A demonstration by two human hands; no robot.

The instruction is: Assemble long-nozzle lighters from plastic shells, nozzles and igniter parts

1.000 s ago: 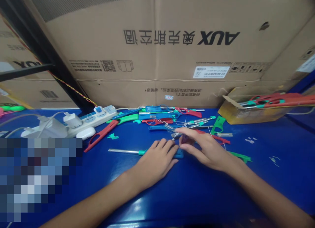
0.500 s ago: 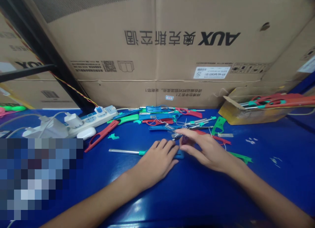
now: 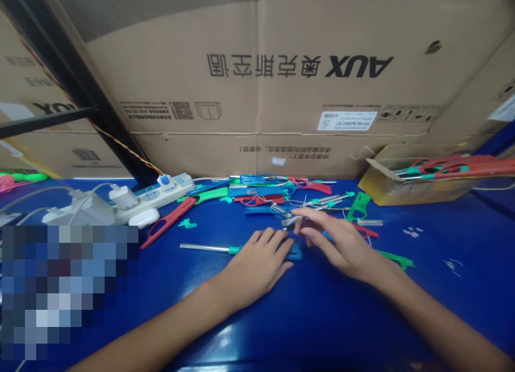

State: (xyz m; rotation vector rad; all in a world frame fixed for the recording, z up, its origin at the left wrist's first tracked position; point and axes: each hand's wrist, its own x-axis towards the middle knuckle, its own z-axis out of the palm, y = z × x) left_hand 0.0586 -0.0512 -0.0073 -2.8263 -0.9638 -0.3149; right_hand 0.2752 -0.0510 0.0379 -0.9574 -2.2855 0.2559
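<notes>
My left hand rests palm down over a blue stick lighter, fingers bent onto its body and pressing it to the blue table. The lighter's metal tube, with a green collar, points left. Close to the handle end, my right hand has thumb and fingers closed on a small dark purplish thing, mostly hidden by the fingers; its kind cannot be made out. Just beyond the right fingers lie clear small tubes with thin white wires and several metal lighter tubes.
Blue, red and green lighter shells are heaped along the back. A red shell lies at left, beside a white power strip with chargers. An open cardboard box of red lighters stands at right. Green pieces lie near my right wrist.
The view has shifted slightly. My right fingers have moved a little around the small purplish thing, close to the lighter's handle. My left hand stays on the lighter.
</notes>
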